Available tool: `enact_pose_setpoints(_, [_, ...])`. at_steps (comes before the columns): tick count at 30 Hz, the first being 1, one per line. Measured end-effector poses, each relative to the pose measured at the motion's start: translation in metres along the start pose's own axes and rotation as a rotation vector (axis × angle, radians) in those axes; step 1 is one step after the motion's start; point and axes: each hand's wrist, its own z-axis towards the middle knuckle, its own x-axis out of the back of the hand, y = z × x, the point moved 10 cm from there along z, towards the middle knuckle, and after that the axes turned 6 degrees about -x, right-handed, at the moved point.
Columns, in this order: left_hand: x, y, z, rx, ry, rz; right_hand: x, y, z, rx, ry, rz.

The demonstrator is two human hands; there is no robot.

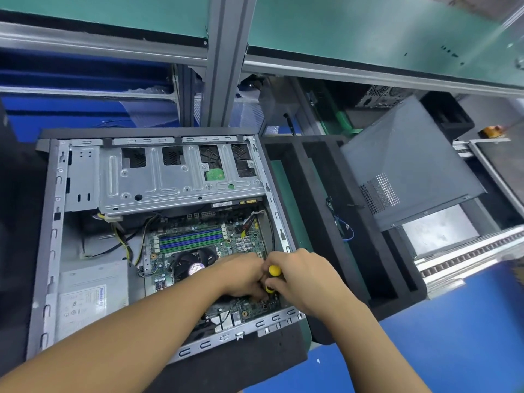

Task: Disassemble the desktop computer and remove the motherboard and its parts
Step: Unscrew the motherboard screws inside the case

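Note:
The open desktop case (51, 222) lies on its side on black foam. Inside it sits the green motherboard (226, 239) with blue and green memory slots (191, 239) and a black CPU fan (190, 265). My right hand (303, 276) grips a yellow and black screwdriver (273, 275), held upright over the board's lower right corner. My left hand (241, 275) is curled around the screwdriver's lower part, right beside my right hand. The tip and the screw are hidden by my fingers.
A silver drive cage (170, 177) spans the top of the case, and the power supply (90, 302) fills its lower left. The removed side panel (408, 160) leans at the right. A black foam tray (320, 211) holds a loose blue cable (344, 228). A conveyor rail (467, 256) runs further right.

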Motion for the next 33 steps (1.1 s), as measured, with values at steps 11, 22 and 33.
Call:
enact_pose_setpoints(11, [-0.0034,-0.0019,0.0037,-0.031,-0.003,-0.044,0.0017,0.0007,0.0007,0.003,-0.032,0.073])
enact_pose_setpoints(22, [-0.0020,0.0006,0.0055,-0.065,0.016,-0.055,0.0020,0.0003,-0.0019,0.005,-0.031,0.064])
enact_pose_setpoints(33, [-0.0033,-0.0001,0.0039,-0.052,0.007,-0.023,-0.0014,0.0019,-0.0023,-0.013,-0.042,0.048])
